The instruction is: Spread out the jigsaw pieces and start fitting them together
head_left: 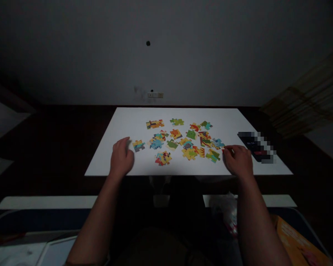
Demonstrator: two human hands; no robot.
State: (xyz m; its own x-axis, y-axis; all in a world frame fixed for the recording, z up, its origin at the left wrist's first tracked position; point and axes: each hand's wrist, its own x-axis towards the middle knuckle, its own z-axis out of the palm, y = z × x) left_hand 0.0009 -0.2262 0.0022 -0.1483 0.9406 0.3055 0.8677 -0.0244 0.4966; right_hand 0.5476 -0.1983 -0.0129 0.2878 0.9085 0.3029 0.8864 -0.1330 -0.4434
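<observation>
Several colourful jigsaw puzzle pieces [191, 133] lie spread over the white table [105, 147], some overlapping. My left hand [121, 157] rests on the tabletop at the left, holding nothing, its thumb apart from the fingers. Nearest to it is a blue, yellow and grey puzzle piece [138, 145]. On the right, the thumb and forefinger of my right hand [239, 159] close on a puzzle piece, of which only a small red bit [223, 151] shows. Just left of those fingertips lie a blue and yellow piece [218, 143] and a green and yellow one [212, 155].
A dark phone [248, 142], partly pixelated, lies right of my right hand. Behind the table is a grey wall [199, 66] with a socket strip [155, 95]. Below my right arm are a plastic bag [226, 208] and an orange box [296, 238]. A patterned curtain [308, 96] hangs at right.
</observation>
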